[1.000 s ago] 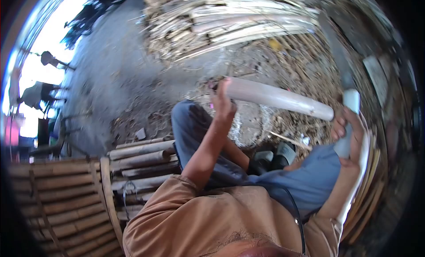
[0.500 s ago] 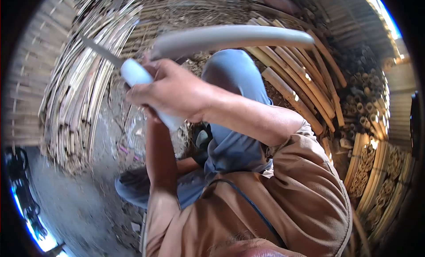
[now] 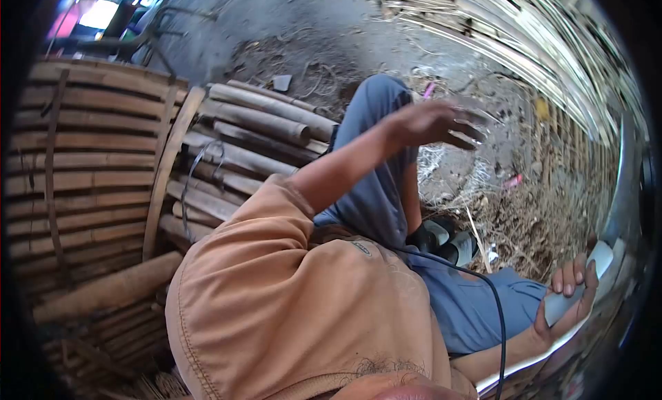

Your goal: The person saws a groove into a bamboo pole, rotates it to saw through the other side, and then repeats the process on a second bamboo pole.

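My left hand (image 3: 438,124) reaches out over my raised knee, its fingers apart and slightly blurred, with nothing in them. Below it lies the littered earth floor (image 3: 452,172). Far to the right, my right hand (image 3: 569,290) is closed round the pale, smooth handle (image 3: 600,258) of a knife. A long greyish blade (image 3: 626,172) rises from that side towards the view's edge, which bends and darkens it. Where the blade meets the handle is hard to make out.
Cut bamboo poles (image 3: 255,121) lie stacked left of my knee, beside a slatted bamboo structure (image 3: 103,165). Split bamboo strips (image 3: 524,34) spread across the upper right. Shavings (image 3: 545,221) and a pink scrap (image 3: 512,181) lie on the ground. A black cord (image 3: 500,310) hangs down my front.
My view has swung to the left. The knife in my right hand has gone from in front of me to the far right. The hands are apart, and the long pale curved piece is not visible.
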### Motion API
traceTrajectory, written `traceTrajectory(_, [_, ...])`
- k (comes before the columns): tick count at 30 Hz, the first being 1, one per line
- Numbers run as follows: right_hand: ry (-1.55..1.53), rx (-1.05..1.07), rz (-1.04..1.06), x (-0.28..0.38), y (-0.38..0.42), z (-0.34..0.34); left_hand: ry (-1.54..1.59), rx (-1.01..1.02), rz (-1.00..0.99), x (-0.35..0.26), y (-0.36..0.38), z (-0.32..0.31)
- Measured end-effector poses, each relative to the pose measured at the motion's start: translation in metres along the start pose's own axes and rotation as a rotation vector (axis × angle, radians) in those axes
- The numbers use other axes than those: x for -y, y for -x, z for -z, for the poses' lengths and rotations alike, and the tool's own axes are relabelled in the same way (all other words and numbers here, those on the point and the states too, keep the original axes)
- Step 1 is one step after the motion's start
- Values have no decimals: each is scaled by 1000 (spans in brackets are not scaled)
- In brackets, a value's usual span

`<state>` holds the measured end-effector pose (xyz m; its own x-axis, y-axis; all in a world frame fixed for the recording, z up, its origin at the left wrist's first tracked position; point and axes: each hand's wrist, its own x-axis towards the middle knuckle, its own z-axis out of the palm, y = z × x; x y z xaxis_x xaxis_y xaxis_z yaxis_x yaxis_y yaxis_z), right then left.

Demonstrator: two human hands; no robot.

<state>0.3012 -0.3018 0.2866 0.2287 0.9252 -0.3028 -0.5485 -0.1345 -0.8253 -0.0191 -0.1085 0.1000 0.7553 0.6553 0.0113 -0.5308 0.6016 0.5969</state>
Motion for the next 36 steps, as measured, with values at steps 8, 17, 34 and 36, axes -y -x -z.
traceTrajectory(8, [37, 3, -36, -13, -15, -26, -261, -1344, -584, -105, 270, 201])
traceTrajectory(17, [169, -63, -20, -24, -21, -27, -1573, -1635, -122, -61, 370, 205])
traceTrajectory(34, [283, -125, 8, -30, -26, -29, -1996, -1218, -131, 7, 397, 124])
traceTrajectory(36, [285, -125, 2, -30, -26, -32, -2120, -1237, -147, -14, 382, 128])
